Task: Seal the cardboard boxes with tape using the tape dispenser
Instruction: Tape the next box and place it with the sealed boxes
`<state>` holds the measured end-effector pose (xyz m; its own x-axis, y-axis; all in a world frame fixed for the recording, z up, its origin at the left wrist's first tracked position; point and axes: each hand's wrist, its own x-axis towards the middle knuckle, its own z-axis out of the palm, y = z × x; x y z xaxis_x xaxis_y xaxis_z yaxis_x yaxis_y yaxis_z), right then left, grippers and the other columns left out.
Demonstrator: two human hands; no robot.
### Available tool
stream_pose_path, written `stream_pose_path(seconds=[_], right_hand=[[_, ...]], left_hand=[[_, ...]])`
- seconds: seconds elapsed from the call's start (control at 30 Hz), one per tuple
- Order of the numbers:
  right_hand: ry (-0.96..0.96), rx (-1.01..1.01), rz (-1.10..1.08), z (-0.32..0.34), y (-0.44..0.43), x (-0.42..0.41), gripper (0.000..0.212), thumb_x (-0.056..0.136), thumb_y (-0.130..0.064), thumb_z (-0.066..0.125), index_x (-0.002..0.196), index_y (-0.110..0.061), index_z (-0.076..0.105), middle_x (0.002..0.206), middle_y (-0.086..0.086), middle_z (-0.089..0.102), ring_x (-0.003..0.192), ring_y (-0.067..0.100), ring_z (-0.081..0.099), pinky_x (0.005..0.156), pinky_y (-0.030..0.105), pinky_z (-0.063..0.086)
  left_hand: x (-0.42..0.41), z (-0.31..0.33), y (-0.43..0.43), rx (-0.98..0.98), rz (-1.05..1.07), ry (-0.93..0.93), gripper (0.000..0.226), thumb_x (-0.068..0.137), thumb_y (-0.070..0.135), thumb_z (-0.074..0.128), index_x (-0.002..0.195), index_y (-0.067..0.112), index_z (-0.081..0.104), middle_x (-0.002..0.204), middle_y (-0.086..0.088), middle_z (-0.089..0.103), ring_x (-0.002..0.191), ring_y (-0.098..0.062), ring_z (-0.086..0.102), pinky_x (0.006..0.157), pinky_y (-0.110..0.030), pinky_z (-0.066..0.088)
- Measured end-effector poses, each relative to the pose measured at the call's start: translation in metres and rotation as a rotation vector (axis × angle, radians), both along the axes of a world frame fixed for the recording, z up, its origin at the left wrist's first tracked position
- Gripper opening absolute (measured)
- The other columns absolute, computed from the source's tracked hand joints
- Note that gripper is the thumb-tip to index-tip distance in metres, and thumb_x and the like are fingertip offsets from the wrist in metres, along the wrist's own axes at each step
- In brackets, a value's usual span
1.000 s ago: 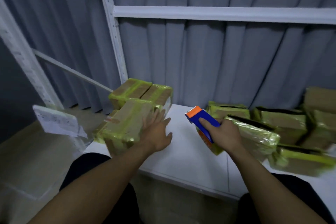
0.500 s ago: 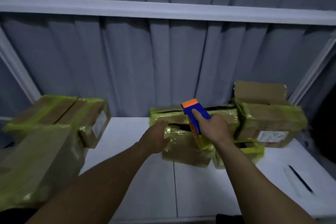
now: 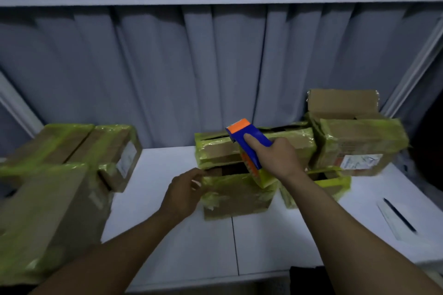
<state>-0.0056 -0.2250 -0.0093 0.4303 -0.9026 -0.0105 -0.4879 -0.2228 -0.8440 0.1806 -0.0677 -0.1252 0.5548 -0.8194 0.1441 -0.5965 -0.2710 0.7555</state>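
Head view, from close to far: a big taped box (image 3: 48, 218) sits at the near left on the white table (image 3: 191, 242). Past it, the left hand (image 3: 183, 193) bends its fingers round the top left edge of a small cardboard box (image 3: 237, 199). This box sits in the middle of the table. Its top shows a dark gap, so it does not look closed up yet. It looks light and a bit soft. The shiny yellow tape on it may be slippery, so a bare brown corner seems the best place to hold. The right hand (image 3: 279, 158) wraps tight round the blue tape dispenser (image 3: 242, 137), one finger on top, just over the box. The dispenser looks hard and easy to hold. More taped boxes (image 3: 359, 143) wait behind, by the grey curtain (image 3: 215, 67).
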Motion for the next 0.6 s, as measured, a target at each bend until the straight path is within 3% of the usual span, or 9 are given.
stream_pose_path(seconds=[0.1,0.2,0.27,0.37,0.43,0.53,0.6], right_hand=[[-0.04,0.035,0.042,-0.001,0.024,-0.004,0.053,0.091,-0.056,0.069,0.057,-0.017,0.058,0.046,-0.008,0.057,0.045,0.003,0.056,0.045,0.015,0.037],[-0.022,0.082,0.059,-0.004,0.048,-0.002,0.057,0.086,-0.064,0.069,0.065,-0.012,0.064,0.06,0.0,0.062,0.059,0.015,0.062,0.056,0.027,0.042],[-0.03,0.114,0.089,-0.005,0.063,-0.001,0.055,0.088,-0.063,0.068,0.066,-0.012,0.063,0.061,0.002,0.061,0.059,0.015,0.06,0.055,0.026,0.04],[-0.028,0.143,0.138,-0.007,0.082,0.001,0.053,0.089,-0.062,0.067,0.07,-0.012,0.062,0.063,0.003,0.06,0.059,0.015,0.059,0.056,0.025,0.04],[0.002,0.15,0.14,-0.013,0.09,0.004,0.057,0.087,-0.066,0.067,0.077,-0.009,0.066,0.072,0.006,0.067,0.068,0.019,0.066,0.061,0.029,0.045],[0.052,0.142,0.157,-0.022,0.096,0.011,0.061,0.085,-0.07,0.067,0.074,-0.01,0.065,0.074,0.008,0.069,0.071,0.024,0.069,0.064,0.033,0.047],[0.076,0.131,0.18,-0.026,0.097,0.014,0.059,0.085,-0.07,0.066,0.068,-0.013,0.06,0.07,0.007,0.066,0.067,0.023,0.066,0.064,0.033,0.045]], left_hand=[[-0.002,0.009,0.041,0.024,0.016,0.031,0.03,0.075,0.025,0.086,0.095,0.034,0.066,0.083,0.016,0.069,0.07,-0.004,0.066,0.068,-0.028,0.057],[-0.002,0.017,0.076,0.122,0.088,-0.029,0.042,0.07,0.036,0.089,0.096,0.034,0.055,0.097,0.016,0.063,0.078,-0.01,0.062,0.075,-0.031,0.052],[-0.003,0.021,0.096,0.226,0.122,-0.074,0.051,0.071,0.044,0.087,0.101,0.031,0.048,0.105,0.01,0.053,0.092,-0.014,0.056,0.082,-0.034,0.05],[-0.007,0.024,0.118,0.35,0.153,-0.086,0.067,0.07,0.048,0.084,0.113,0.03,0.036,0.115,0.003,0.037,0.092,-0.024,0.058,0.08,-0.039,0.051],[-0.006,0.026,0.127,0.37,0.142,-0.245,0.074,0.069,0.048,0.08,0.125,0.036,0.033,0.126,0.002,0.03,0.094,-0.031,0.061,0.078,-0.042,0.054],[0.002,0.024,0.127,0.321,0.044,-0.486,0.093,0.066,0.048,0.074,0.147,0.041,0.029,0.153,0.003,0.022,0.132,-0.03,0.038,0.098,-0.045,0.048],[0.006,0.019,0.121,0.356,-0.093,-0.517,0.091,0.073,0.046,0.067,0.154,0.037,0.025,0.164,0.007,0.015,0.147,-0.028,0.017,0.111,-0.049,0.037]])
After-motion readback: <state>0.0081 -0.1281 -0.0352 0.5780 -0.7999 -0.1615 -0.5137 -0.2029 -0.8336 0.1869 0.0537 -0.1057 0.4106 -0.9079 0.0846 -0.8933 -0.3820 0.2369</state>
